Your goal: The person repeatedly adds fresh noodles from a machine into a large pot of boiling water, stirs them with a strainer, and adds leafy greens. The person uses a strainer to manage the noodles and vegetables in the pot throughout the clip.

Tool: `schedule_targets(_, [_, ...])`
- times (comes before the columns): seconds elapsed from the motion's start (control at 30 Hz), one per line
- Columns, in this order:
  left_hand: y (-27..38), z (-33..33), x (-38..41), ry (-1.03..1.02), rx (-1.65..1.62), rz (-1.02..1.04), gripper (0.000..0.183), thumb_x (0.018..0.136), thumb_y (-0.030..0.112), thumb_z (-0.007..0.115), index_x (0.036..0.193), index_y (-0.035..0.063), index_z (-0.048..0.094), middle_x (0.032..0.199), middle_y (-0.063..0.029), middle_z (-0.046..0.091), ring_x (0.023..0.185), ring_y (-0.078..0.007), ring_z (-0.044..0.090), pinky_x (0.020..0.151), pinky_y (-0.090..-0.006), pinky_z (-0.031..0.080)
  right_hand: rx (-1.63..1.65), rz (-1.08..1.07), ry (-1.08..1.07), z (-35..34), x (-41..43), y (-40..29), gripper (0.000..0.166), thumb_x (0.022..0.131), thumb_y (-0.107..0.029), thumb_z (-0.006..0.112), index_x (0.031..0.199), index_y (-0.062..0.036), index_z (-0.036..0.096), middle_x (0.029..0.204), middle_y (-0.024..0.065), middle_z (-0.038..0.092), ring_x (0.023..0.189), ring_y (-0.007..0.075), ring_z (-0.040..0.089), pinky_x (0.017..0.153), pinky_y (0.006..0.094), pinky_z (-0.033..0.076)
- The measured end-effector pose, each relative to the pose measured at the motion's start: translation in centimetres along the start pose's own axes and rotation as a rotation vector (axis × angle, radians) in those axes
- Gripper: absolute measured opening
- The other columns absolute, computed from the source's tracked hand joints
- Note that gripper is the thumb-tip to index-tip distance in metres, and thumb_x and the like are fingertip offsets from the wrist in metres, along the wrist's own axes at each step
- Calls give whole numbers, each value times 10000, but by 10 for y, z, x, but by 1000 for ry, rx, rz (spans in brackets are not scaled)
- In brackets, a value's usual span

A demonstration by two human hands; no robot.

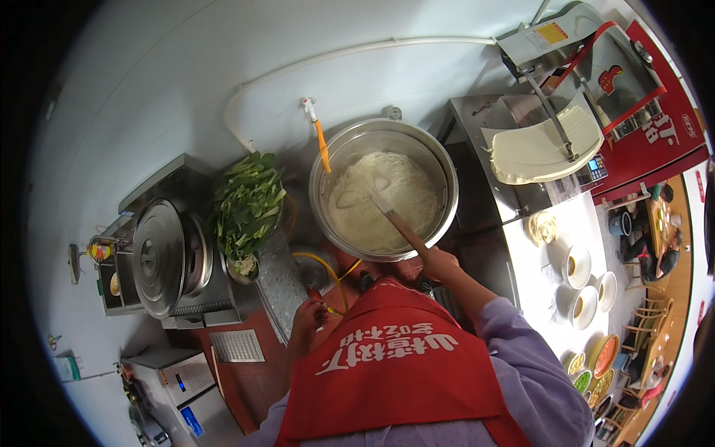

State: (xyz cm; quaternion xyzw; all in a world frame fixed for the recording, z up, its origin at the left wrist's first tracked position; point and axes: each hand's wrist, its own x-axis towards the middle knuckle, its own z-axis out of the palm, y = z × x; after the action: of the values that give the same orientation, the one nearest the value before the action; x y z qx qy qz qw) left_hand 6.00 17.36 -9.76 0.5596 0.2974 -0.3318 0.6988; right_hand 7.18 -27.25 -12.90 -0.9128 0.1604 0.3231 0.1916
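Note:
In front of me stands a large round steel pot [450, 184] of cloudy liquid with pale noodles [410, 173] in it. My right hand [441, 264] grips the wooden handle of a long stirring tool [403, 224]; its wire end dips among the noodles. My left hand [310, 318] is low beside the counter's corner, its fingers curled near a red-handled fitting [314, 294] and a yellow hose; whether it holds either is unclear. An orange hose [321, 142] hangs from a wall tap over the pot's rim.
Left are leafy greens [246, 201], a small bowl [244, 268] and a lidded steel pot [159, 260]. At right, a machine carries a dough block [536, 151]; a white counter [530, 274] holds a noodle bundle [540, 228], bowls [584, 307] and topping containers [605, 356]. People sit beyond.

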Motion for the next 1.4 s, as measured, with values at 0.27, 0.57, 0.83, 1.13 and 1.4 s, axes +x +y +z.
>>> schedule_targets(0.27, [-8, -20, 9, -41, -64, -29, 184, 993, 126, 567, 1154, 37, 571, 876, -79, 641, 698, -163, 643, 591, -303, 530, 445, 95, -159, -61, -131, 21, 199, 773, -92, 670, 916, 29, 602, 641, 165, 620, 511, 269, 624, 458, 392, 467])
schedule_targets(0.57, [13, -14, 32, -190, 99, 14, 193, 1007, 166, 563, 1146, 34, 578, 881, -70, 642, 767, -163, 651, 654, -304, 541, 722, 144, -57, 11, -104, 21, 169, 731, -77, 706, 818, 15, 595, 574, 87, 563, 442, 190, 548, 413, 347, 413])
schedule_targets(0.83, [39, -18, 47, -179, 253, 44, 220, 1006, 211, 568, 1150, 46, 590, 913, -75, 676, 779, -164, 670, 688, -315, 570, 1038, 166, -19, 18, -63, -8, 139, 744, -97, 683, 783, 15, 610, 582, 71, 565, 453, 182, 552, 411, 339, 406])
schedule_targets(1.13, [20, -4, 42, -211, 226, -20, 157, 996, 178, 575, 1100, 64, 599, 893, -68, 675, 742, -162, 661, 618, -308, 551, 549, 95, 120, 30, -88, -6, 286, 755, -202, 696, 900, 43, 671, 828, 267, 697, 805, 415, 700, 718, 472, 541])
schedule_targets(1.4, [26, 52, 34, -213, 271, -26, 162, 1006, 181, 571, 1108, 61, 607, 897, -63, 675, 748, -165, 659, 664, -314, 550, 346, 123, 9, -1, -119, 47, 467, 782, -312, 730, 1122, 3, 671, 1092, 266, 704, 1056, 433, 672, 897, 493, 525])
